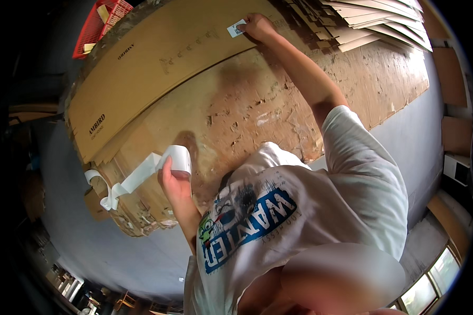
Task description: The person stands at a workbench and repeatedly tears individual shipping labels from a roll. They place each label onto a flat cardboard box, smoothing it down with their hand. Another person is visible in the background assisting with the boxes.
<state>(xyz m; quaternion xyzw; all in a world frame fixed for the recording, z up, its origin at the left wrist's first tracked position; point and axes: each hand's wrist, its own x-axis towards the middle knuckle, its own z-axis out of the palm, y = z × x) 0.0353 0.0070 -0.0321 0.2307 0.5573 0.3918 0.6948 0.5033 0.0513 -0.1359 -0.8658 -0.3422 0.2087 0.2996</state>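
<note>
My left hand [174, 185] is closed round a roll of white labels [180, 160] near the table's front edge. From the roll, a loose white strip [136, 176] trails off to the left and curls at its end. Far ahead, my right hand [259, 27] pinches a small white label [236, 28] with dark print, at the long edge of a flat brown carton [157, 68]. Whether the label touches the cardboard, I cannot tell. The carton lies at an angle across the far left of the table, dark print on its face.
The worn table [278, 105] has a scuffed, peeling brown top. A pile of flat cardboard sheets [373, 21] lies at the far right. Beyond the table's far left edge is a red plastic basket [92, 29]. Grey floor [84, 231] surrounds the table.
</note>
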